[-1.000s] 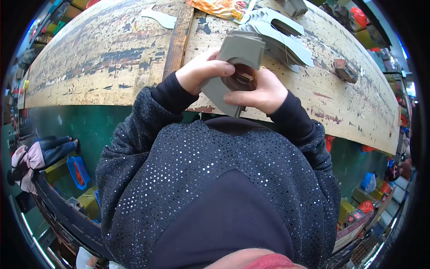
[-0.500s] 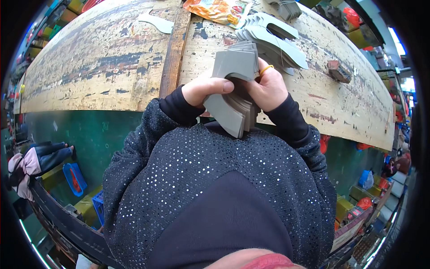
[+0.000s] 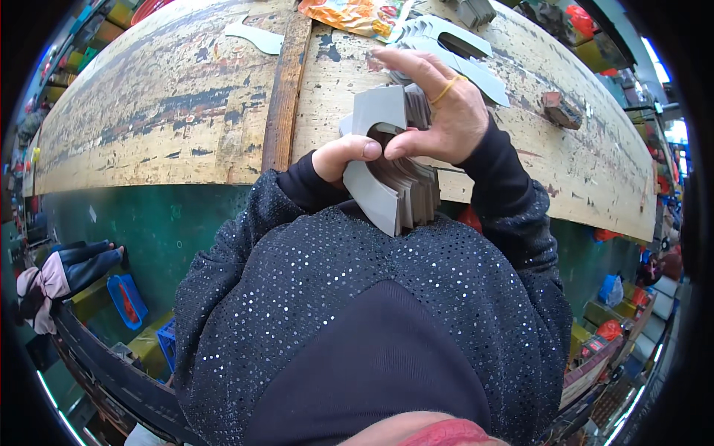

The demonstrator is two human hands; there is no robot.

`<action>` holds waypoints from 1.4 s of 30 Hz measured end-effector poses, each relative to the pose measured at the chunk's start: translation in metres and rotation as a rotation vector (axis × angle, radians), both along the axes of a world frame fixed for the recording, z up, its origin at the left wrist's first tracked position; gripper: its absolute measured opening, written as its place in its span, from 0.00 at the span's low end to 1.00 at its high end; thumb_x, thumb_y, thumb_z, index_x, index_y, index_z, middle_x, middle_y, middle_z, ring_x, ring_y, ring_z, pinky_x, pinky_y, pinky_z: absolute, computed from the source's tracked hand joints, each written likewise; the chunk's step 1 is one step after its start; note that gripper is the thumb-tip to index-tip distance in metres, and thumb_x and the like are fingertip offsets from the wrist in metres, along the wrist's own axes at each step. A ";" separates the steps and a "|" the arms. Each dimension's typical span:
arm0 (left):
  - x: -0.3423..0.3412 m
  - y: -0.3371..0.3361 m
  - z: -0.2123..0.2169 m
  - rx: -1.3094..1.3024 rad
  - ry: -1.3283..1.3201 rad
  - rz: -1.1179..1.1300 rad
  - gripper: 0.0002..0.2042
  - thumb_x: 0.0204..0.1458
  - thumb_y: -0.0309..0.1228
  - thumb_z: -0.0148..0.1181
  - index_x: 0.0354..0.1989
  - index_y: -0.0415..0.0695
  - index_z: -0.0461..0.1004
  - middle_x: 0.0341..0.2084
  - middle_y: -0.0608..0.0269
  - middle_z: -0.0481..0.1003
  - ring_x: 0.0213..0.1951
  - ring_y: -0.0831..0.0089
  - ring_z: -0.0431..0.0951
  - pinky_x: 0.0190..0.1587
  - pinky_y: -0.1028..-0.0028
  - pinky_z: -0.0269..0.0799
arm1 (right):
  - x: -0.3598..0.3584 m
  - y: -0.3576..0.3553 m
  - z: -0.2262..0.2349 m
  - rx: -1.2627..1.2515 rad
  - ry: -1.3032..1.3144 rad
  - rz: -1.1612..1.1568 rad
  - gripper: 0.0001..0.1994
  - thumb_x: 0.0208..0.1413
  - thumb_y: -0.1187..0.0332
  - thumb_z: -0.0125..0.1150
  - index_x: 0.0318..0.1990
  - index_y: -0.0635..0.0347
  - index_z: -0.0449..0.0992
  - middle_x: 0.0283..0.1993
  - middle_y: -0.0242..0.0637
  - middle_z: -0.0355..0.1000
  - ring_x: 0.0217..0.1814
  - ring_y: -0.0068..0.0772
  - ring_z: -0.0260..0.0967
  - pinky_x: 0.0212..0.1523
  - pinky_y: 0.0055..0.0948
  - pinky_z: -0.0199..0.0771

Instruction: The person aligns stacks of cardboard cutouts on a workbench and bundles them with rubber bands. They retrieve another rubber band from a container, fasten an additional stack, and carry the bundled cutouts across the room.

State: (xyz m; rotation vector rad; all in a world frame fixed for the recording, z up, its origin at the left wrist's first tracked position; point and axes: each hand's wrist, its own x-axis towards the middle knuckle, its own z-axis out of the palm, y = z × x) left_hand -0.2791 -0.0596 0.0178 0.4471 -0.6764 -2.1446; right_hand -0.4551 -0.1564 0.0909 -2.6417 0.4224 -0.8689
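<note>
A thick stack of flat grey pieces with a curved cut-out (image 3: 375,195) stands on edge close to my chest, at the table's front edge. My left hand (image 3: 346,154) is closed round its left side, the thumb lying over the front piece at the cut-out and the other fingers hidden behind. On the stack's right, my right hand (image 3: 446,111) has its fingers stretched up and apart, with a yellow ring on one finger. Its thumb reaches to the cut-out near my left thumb; whether it touches the stack I cannot tell.
Behind the stack lie more such grey pieces (image 3: 476,70), fanned out. A single light piece (image 3: 254,35) is left of a wooden strip (image 3: 286,89). An orange food bag (image 3: 353,16) lies at the back, a brown block (image 3: 562,110) to the right. Another person sits far left.
My right hand has come off its grip on the stack's right side and risen, its fingers now spread. The stack's right side shows more fanned edges. My left hand keeps its hold.
</note>
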 end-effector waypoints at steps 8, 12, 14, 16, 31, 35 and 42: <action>-0.001 0.002 0.006 0.042 0.003 0.080 0.27 0.42 0.34 0.56 0.52 0.34 0.63 0.42 0.51 0.72 0.42 0.64 0.75 0.48 0.69 0.73 | 0.006 -0.002 -0.014 -0.181 0.112 -0.058 0.32 0.38 0.39 0.64 0.46 0.52 0.74 0.31 0.36 0.72 0.35 0.37 0.70 0.35 0.30 0.70; -0.001 0.005 0.016 0.033 0.036 0.084 0.28 0.42 0.33 0.57 0.53 0.34 0.62 0.44 0.51 0.72 0.43 0.62 0.75 0.48 0.68 0.72 | 0.008 -0.005 -0.004 -0.235 0.053 -0.024 0.27 0.46 0.42 0.59 0.44 0.54 0.75 0.34 0.39 0.72 0.37 0.38 0.70 0.36 0.31 0.70; -0.003 0.000 0.005 -0.019 0.040 0.062 0.27 0.42 0.33 0.57 0.52 0.34 0.63 0.44 0.51 0.72 0.43 0.63 0.75 0.48 0.68 0.72 | 0.009 -0.010 -0.001 0.163 -0.196 0.038 0.19 0.54 0.50 0.54 0.42 0.55 0.75 0.36 0.41 0.72 0.37 0.38 0.70 0.38 0.31 0.70; -0.003 -0.006 0.001 -0.070 0.035 0.030 0.26 0.43 0.33 0.58 0.52 0.34 0.64 0.44 0.51 0.72 0.43 0.63 0.75 0.49 0.68 0.72 | 0.016 -0.012 0.004 0.349 -0.370 0.050 0.13 0.59 0.58 0.50 0.37 0.56 0.77 0.36 0.40 0.73 0.37 0.38 0.71 0.40 0.31 0.70; -0.008 -0.007 0.005 -0.035 -0.113 0.118 0.29 0.40 0.38 0.56 0.50 0.31 0.64 0.42 0.48 0.72 0.44 0.61 0.75 0.51 0.67 0.70 | 0.015 -0.016 -0.004 0.465 -0.362 -0.072 0.13 0.63 0.65 0.45 0.33 0.60 0.74 0.26 0.34 0.71 0.23 0.20 0.65 0.27 0.19 0.66; -0.004 -0.015 0.002 -0.133 0.004 0.231 0.30 0.38 0.39 0.56 0.50 0.31 0.64 0.43 0.48 0.71 0.45 0.61 0.74 0.51 0.67 0.69 | -0.019 -0.037 -0.031 1.259 -0.675 -0.207 0.19 0.64 0.54 0.41 0.34 0.61 0.70 0.30 0.32 0.68 0.25 0.19 0.59 0.25 0.19 0.61; -0.006 -0.003 0.007 -0.092 -0.030 0.285 0.27 0.36 0.30 0.54 0.50 0.34 0.65 0.42 0.54 0.71 0.46 0.66 0.72 0.49 0.71 0.69 | 0.012 -0.007 -0.066 1.832 -0.631 0.171 0.28 0.64 0.46 0.29 0.63 0.57 0.55 0.52 0.40 0.66 0.52 0.33 0.66 0.50 0.33 0.69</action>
